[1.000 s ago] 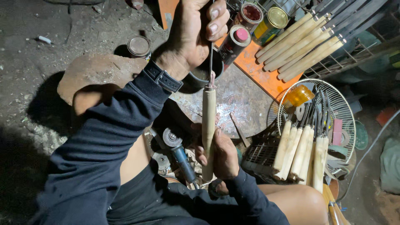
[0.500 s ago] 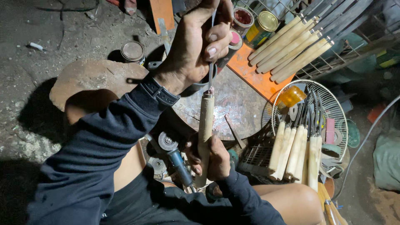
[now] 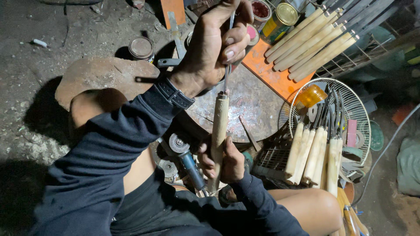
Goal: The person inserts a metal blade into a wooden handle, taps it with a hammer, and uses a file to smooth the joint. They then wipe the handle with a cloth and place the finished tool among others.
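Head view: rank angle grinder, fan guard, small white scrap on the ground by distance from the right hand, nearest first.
From the right hand, low centre, gripping the wooden handle:
1. Angle grinder: just beside it, to picture-left.
2. Fan guard: off to picture-right, holding a row of tools.
3. Small white scrap: far upper left on the ground.

1. There is one view only, from a camera worn on the person's head.
2. It looks steeply down over the person's own arms and lap to the workshop floor.
3. It sits close: the left hand (image 3: 214, 43) and right hand (image 3: 225, 164) fill the middle.
4. The frame reaches from a fan guard (image 3: 363, 113) on the right to bare ground on the left.
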